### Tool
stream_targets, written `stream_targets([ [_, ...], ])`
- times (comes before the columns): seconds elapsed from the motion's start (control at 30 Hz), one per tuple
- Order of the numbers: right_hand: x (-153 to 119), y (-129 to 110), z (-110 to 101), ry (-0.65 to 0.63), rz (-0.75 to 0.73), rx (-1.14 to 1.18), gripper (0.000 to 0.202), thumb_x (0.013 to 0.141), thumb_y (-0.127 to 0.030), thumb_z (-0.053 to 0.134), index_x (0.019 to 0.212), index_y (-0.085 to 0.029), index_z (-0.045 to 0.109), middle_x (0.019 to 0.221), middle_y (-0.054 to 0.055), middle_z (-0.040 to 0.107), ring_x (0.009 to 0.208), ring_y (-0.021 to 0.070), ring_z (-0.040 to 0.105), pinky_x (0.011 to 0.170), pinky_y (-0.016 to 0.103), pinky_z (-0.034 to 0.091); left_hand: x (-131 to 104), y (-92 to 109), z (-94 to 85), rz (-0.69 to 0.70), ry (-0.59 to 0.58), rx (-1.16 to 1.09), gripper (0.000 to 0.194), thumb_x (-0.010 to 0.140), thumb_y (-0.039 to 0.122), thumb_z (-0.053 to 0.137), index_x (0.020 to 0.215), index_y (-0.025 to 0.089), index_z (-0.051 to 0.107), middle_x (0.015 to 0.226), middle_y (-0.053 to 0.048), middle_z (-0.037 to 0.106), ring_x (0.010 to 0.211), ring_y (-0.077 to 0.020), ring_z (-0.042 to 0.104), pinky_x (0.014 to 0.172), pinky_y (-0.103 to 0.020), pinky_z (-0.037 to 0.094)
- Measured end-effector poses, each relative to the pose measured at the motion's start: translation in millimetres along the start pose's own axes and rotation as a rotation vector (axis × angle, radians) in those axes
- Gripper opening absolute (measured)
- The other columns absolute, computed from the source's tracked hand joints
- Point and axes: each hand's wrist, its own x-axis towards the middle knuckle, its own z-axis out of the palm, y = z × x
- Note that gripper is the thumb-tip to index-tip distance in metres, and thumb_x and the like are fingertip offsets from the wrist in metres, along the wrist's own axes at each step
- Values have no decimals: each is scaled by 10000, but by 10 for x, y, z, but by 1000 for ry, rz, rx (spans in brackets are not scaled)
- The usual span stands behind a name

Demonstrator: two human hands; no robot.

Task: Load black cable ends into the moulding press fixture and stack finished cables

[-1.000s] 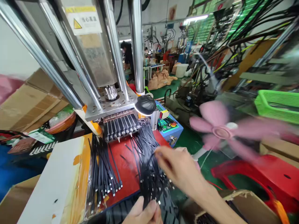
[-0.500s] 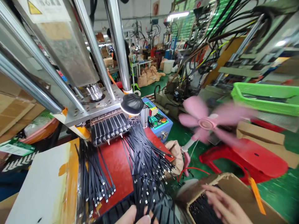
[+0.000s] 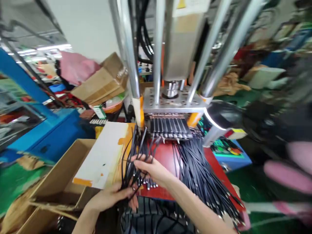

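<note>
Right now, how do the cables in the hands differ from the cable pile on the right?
The held cables curve between the left hand and right hand; the cable pile lies fanned across the red table. The held cables form a smaller bunch than the cable pile. Both are black.

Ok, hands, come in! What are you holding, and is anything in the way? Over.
Left hand holding black cables. Right hand fingering the same bunch. White board close on the left, not covering the cables.

Holding the left hand (image 3: 119, 195) low with curled fingers (image 3: 127, 192), and reaching the right hand (image 3: 147, 167) in just beyond it, bent inward.
</note>
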Motion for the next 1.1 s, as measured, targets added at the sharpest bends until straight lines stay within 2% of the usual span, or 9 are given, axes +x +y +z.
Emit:
stream_targets([
  [0.17, 1267, -360, 117, -83, 3, -376, 311, 943, -431, 665, 1042, -136, 679, 745, -30, 503, 577, 72, 362, 462, 186, 219, 89, -132, -426, 121, 296, -459, 459, 878, 408, 786, 1224, 133, 666, 1128, -146, 774, 1030, -276, 750, 974, -395, 565],
  [0.27, 1557, -459, 108, 23, 38, -648, 286, 981, -408, 641, 993, -123, 660, 756, -11, 573, 575, 84, 452, 498, 201, 327, 80, -229, -571, 186, 478, -471, 513, 871, 396, 788, 1288, 139, 638, 1318, -167, 705, 1288, -309, 635, 1142, -424, 459],
  [0.37, 1288, -419, 3, 195, 49, -938, 228, 975, -325, 648, 1027, -103, 655, 930, 84, 679, 848, 179, 644, 726, 270, 482, 26, -303, -634, 140, 688, -276, 568, 883, 422, 770, 1370, 183, 600, 1548, -156, 531, 1494, -317, 422, 1252, -450, 310],
  [0.53, 99, 75, -122, 327, 197, -1284, 368, 974, -114, 503, 1312, 27, 543, 1145, 290, 691, 1087, 359, 688, 920, 440, 497, -46, -199, -441, 336, 880, 289, 592, 894, 449, 736, 1420, 221, 587, 1596, -108, 473, 1522, -319, 361, 1296, -442, 201],
  [0.73, -416, 496, -129, 439, 384, -1491, 264, 1021, -131, 379, 1088, -87, 630, 908, 180, 755, 853, 304, 770, 682, 327, 533, -38, -28, 238, 65, 75, 205, 421, 986, 529, 585, 1196, 183, 702, 1073, -129, 760, 907, -248, 744, 839, -358, 583],
  [0.8, -500, 516, -151, 467, 356, -1444, 219, 1024, -150, 414, 1005, -129, 631, 869, 139, 755, 830, 266, 766, 686, 295, 517, 15, -111, 450, -47, -163, 24, 545, 938, 549, 666, 1327, 169, 625, 1163, -166, 738, 988, -264, 746, 878, -382, 576],
  [0.9, -810, 535, -181, 292, 202, -1178, 143, 997, -173, 488, 909, -183, 601, 787, 51, 738, 712, 185, 727, 642, 238, 485, 155, -259, 715, -66, -193, -362, 714, 859, 536, 780, 1428, 179, 538, 1377, -206, 642, 1276, -288, 633, 1109, -441, 452],
  [1.0, -1127, 519, -224, 118, 198, -1043, 106, 937, -205, 579, 831, -203, 587, 659, 3, 695, 594, 178, 684, 553, 231, 436, 303, -300, 909, -55, -65, -560, 526, 896, 520, 737, 1222, 117, 652, 1086, -177, 760, 1024, -253, 734, 982, -402, 526],
  [1.1, -1159, 431, -275, 391, 360, -1261, 183, 1022, -342, 543, 998, -174, 613, 761, 74, 733, 712, 251, 739, 606, 283, 481, 385, -259, 999, -25, -66, -448, 436, 933, 525, 675, 1008, 96, 688, 723, -83, 735, 657, -177, 703, 726, -305, 551],
])
